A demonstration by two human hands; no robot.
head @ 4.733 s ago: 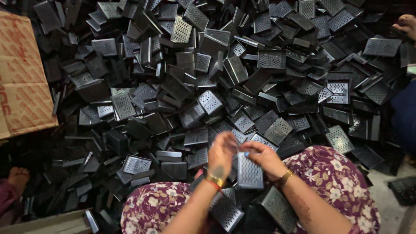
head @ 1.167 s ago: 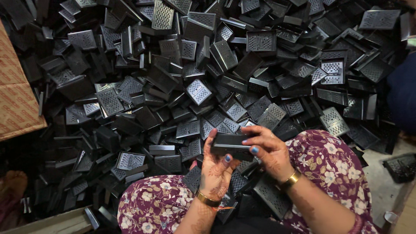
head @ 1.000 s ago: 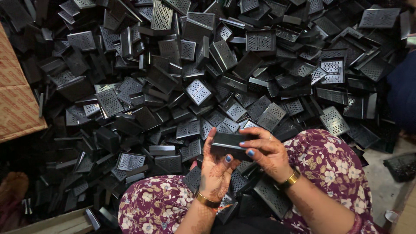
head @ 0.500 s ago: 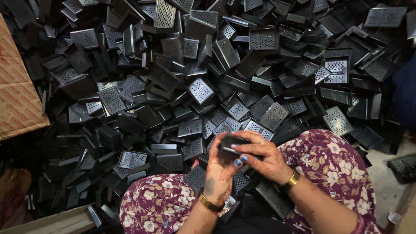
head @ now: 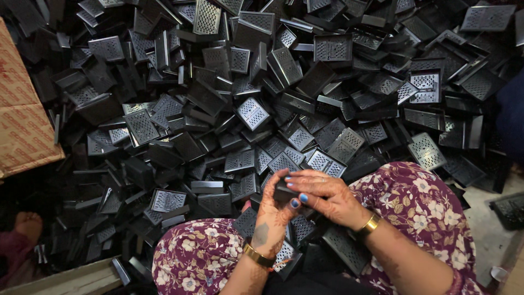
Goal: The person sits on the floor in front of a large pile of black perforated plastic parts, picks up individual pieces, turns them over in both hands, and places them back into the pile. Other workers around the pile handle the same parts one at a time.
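Both of my hands close around one small black plastic part held over my lap. My left hand grips it from below and the left, fingers curled up around it. My right hand lies across its top, blue-painted fingertips pressing down, so most of the part is hidden. Each wrist wears a gold bangle. My knees, in purple flowered cloth, frame the hands. More black perforated parts lie in my lap.
A huge heap of black perforated plastic trays and covers fills the floor ahead. A brown cardboard sheet lies at the left edge. Another person's bare foot shows at lower left. Bare grey floor is at lower right.
My hands drew the black part closer to my lap and closed over it; earlier it was held flat and visible between my fingers. The right hand now covers its top.
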